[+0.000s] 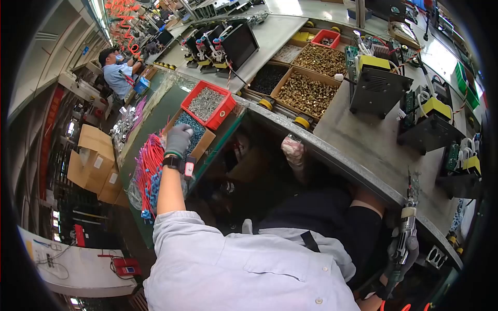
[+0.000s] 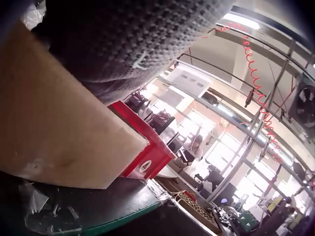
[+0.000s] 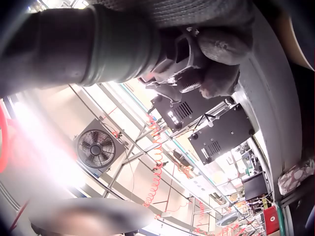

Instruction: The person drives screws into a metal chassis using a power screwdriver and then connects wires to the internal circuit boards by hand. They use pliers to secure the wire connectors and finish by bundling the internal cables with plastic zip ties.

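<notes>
My left hand (image 1: pixel 179 139), in a grey knit glove, reaches into a cardboard box (image 1: pixel 202 146) of small blue screws (image 1: pixel 192 126). Its fingertips are down among the screws, and I cannot tell whether they pinch any. The left wrist view shows the glove (image 2: pixel 142 44) close over the box's wall (image 2: pixel 64 123). Low at the right, my gloved right hand (image 1: pixel 412 249) grips an air screwdriver (image 1: pixel 405 228), its bit pointing up past the bench edge. Curled fingers (image 3: pixel 224 46) wrap the tool near its trigger in the right wrist view.
A red bin (image 1: pixel 223 111) of silver screws adjoins the box. Red wires with blue connectors (image 1: pixel 148 176) lie left of it. Trays of brass fittings (image 1: pixel 308 93) sit in the bench. Black units with circuit boards (image 1: pixel 378 90) line the right. Another person (image 1: pixel 116 72) works far left.
</notes>
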Demonstrator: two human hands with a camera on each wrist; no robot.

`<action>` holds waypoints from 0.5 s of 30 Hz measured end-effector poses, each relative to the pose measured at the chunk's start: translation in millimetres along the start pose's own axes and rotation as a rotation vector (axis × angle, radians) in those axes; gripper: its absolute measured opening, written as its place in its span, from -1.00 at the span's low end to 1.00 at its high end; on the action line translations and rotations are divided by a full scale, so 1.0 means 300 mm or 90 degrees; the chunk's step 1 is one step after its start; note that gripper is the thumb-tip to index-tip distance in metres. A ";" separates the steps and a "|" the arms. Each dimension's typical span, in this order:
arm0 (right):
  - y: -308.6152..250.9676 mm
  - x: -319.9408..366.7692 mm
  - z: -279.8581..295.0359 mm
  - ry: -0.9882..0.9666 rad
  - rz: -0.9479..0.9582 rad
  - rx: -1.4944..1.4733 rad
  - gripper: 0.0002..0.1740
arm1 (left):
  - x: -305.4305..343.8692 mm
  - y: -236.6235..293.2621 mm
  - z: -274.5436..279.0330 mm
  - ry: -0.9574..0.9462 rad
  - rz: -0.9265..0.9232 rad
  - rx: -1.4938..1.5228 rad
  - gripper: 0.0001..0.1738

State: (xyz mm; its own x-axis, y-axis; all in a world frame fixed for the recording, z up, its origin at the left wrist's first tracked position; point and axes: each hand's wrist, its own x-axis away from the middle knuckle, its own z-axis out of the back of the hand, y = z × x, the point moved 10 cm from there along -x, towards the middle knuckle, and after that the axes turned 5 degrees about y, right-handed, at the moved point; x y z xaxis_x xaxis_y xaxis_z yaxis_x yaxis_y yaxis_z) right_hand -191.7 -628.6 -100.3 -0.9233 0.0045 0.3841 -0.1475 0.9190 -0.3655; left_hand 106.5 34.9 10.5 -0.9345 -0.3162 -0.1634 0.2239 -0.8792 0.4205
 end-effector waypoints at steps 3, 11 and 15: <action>-0.035 -0.011 -0.037 0.054 0.148 0.059 -0.45 | 0.025 -0.117 0.038 0.095 0.171 0.361 -0.82; -0.034 -0.003 -0.038 0.033 0.118 0.033 -0.46 | 0.007 -0.229 -0.021 -0.060 0.207 1.213 -0.71; -0.048 0.007 -0.037 0.096 0.210 0.122 -0.53 | 0.056 -0.118 -0.026 -0.050 0.237 1.354 -0.75</action>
State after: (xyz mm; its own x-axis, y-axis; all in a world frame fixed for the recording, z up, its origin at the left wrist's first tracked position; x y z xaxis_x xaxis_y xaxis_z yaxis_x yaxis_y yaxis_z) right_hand -187.7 -637.5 -84.8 -0.8719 0.3571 0.3351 0.0708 0.7691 -0.6353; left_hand 85.0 57.9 -14.1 -0.9512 -0.2732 0.1434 -0.1622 0.8381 0.5208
